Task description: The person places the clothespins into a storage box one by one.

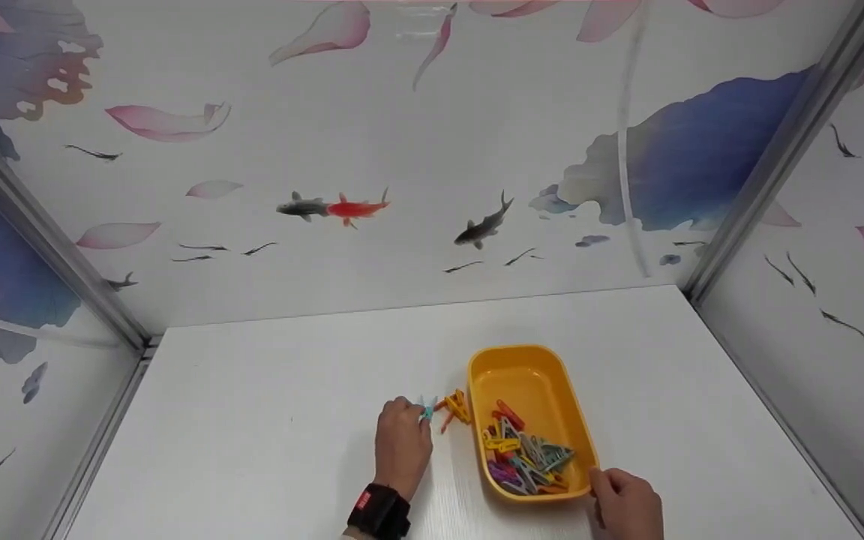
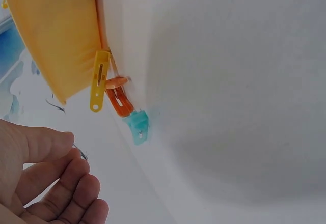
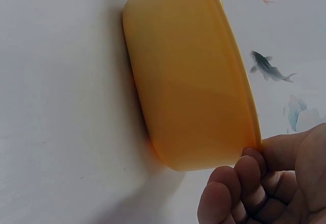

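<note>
My left hand (image 1: 402,448) is over the table just left of a teal clothespin (image 1: 427,412). In the left wrist view, the loosely bent fingers of that hand (image 2: 58,180) hold nothing, and the teal clothespin (image 2: 138,128) is apart from them. Touching it is an orange clothespin (image 2: 120,103), with a yellow clothespin (image 2: 99,81) beside that, next to the tray wall. My right hand (image 1: 628,501) pinches the near right corner rim of a yellow plastic tray (image 1: 526,379). Clothespins of several colours (image 1: 526,457) lie heaped in the tray's near half.
The white table (image 1: 267,420) is enclosed by printed panels with fish and petals (image 1: 402,150) at the back and both sides. Metal corner posts (image 1: 762,165) stand where the panels meet. A black band (image 1: 379,511) is on the left wrist.
</note>
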{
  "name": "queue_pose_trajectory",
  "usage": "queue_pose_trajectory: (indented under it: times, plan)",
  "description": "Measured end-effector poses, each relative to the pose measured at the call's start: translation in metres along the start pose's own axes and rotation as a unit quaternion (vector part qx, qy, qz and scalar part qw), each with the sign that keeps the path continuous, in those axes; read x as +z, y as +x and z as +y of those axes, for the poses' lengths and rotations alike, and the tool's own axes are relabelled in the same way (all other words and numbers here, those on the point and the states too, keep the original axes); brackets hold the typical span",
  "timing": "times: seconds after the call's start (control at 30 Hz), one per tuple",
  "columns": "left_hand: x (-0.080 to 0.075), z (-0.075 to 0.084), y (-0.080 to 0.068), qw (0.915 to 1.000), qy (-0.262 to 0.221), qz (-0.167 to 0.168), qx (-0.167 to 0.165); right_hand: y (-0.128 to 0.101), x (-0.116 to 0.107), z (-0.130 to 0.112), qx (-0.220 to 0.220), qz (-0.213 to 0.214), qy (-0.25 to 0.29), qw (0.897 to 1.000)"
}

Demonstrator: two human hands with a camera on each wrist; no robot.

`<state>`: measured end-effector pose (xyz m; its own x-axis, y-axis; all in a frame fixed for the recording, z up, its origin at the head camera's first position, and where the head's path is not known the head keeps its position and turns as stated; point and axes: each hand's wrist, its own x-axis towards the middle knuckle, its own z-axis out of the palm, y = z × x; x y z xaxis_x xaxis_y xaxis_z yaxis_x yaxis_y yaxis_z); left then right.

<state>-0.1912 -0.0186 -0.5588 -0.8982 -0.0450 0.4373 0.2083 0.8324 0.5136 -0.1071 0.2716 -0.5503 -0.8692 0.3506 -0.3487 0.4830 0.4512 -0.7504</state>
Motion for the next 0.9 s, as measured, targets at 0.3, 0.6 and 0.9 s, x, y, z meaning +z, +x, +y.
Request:
queue_pose_trajectory:
  times: [0.3, 0.6, 0.9]
  plan:
    - [0.007, -0.013, 0.017, 0.9984, 0.033, -0.041, 0.020, -0.001, 0.001, 0.000, 0.000, 0.002, 0.005, 1.000]
    - [0.019, -0.029, 0.033, 0.9904, 0.081, -0.066, 0.091, -0.001, 0.002, 0.000, 0.004, 0.005, 0.000, 1.000]
    - [0.028, -0.035, 0.041, 0.9815, 0.102, -0.093, 0.132, -0.001, 0.002, 0.000, 0.003, 0.005, -0.001, 1.000]
